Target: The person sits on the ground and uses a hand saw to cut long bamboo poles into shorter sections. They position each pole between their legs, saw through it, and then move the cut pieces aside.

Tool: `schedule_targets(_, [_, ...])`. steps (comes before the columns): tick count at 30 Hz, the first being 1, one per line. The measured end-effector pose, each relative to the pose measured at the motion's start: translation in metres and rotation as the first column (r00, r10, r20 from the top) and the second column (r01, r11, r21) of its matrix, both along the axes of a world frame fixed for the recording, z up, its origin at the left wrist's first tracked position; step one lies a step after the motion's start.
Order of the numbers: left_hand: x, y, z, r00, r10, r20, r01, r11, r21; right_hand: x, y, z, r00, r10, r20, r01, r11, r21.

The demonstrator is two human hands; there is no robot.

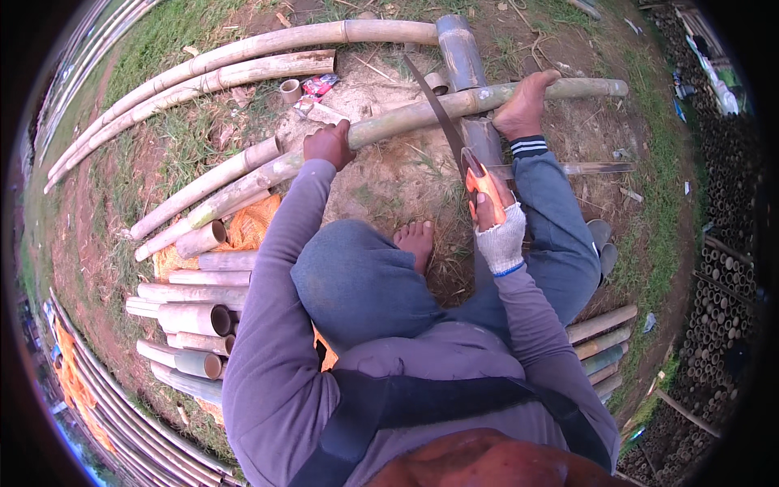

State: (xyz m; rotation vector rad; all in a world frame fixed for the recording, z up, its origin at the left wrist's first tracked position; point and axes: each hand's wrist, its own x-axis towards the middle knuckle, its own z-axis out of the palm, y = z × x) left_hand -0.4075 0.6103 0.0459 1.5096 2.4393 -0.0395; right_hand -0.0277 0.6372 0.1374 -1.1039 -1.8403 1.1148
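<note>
A long bamboo pole (398,123) slants across in front of me, from the left up to the far right. My bare left hand (328,145) is closed around it left of the middle. My right hand (497,219), in a white knitted fingerless glove, grips the orange handle of a handsaw (438,109). The saw's dark blade lies across the pole, pointing away and to the left; whether its teeth bite into the bamboo I cannot tell. Under the pole runs a thicker grey bamboo support (460,55). My right foot (521,105) presses on the pole, right of the blade.
Cut bamboo pieces (195,315) lie stacked at my left, near an orange net sack (253,226). Two more poles (268,71) stretch across the far left. Several short lengths (602,345) lie at my right. Beyond the grass, far right, is a large pile of bamboo ends (726,284).
</note>
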Motion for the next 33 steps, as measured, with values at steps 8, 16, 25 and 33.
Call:
schedule_targets(8, [0.014, 0.016, -0.01, 0.998, -0.057, 0.012, 0.056, 0.998, 0.033, 0.011, 0.002, 0.007, 0.999, -0.032, -0.026, 0.029, 0.993, -0.112])
schedule_targets(16, [0.007, 0.029, -0.006, 0.998, -0.067, 0.018, 0.066, 0.997, 0.048, 0.003, 0.022, 0.005, 0.997, -0.04, 0.065, 0.04, 0.999, 0.005])
schedule_targets(25, [0.0, -0.002, -0.005, 1.0, 0.001, -0.012, 0.0, 0.999, 0.033, -0.001, 0.014, -0.013, 0.998, 0.052, 0.045, -0.052, 0.999, 0.007])
schedule_targets(33, [-0.006, -0.003, 0.007, 1.0, 0.02, -0.009, -0.02, 1.0, -0.009, 0.024, -0.015, -0.001, 0.999, 0.033, 0.013, -0.032, 0.999, -0.039])
